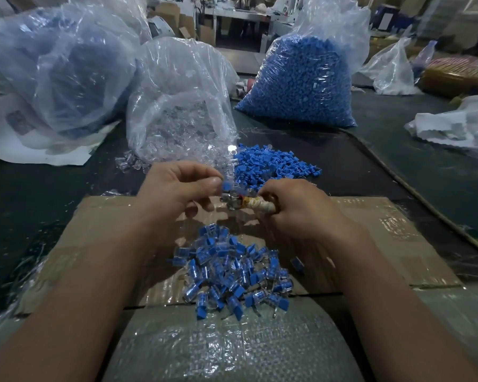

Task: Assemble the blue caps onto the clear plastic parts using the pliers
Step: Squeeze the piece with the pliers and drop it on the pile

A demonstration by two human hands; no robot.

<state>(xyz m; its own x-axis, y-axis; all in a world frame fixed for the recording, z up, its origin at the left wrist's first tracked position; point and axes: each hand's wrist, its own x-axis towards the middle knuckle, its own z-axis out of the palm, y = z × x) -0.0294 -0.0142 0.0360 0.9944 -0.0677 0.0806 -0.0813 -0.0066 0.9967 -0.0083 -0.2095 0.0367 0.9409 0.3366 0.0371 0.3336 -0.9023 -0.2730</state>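
My left hand (pixel 177 194) pinches a blue cap with a clear plastic part (pixel 228 186) between thumb and fingers, right at the metal jaws of the pliers (pixel 232 202). My right hand (pixel 290 208) is closed around the pliers' tape-wrapped handle (pixel 260 205). A loose heap of blue caps (pixel 271 164) lies just beyond my hands. An open bag of clear plastic parts (pixel 177 117) stands behind my left hand. A pile of assembled blue-and-clear pieces (pixel 232 271) lies on the taped cardboard sheet (pixel 384 230) between my forearms.
A large full bag of blue caps (pixel 301 78) stands at the back right. Big crumpled clear bags (pixel 55 73) fill the back left. More plastic bags (pixel 453 125) lie at the right. A bubble-wrapped cover (pixel 226 346) sits at the near edge.
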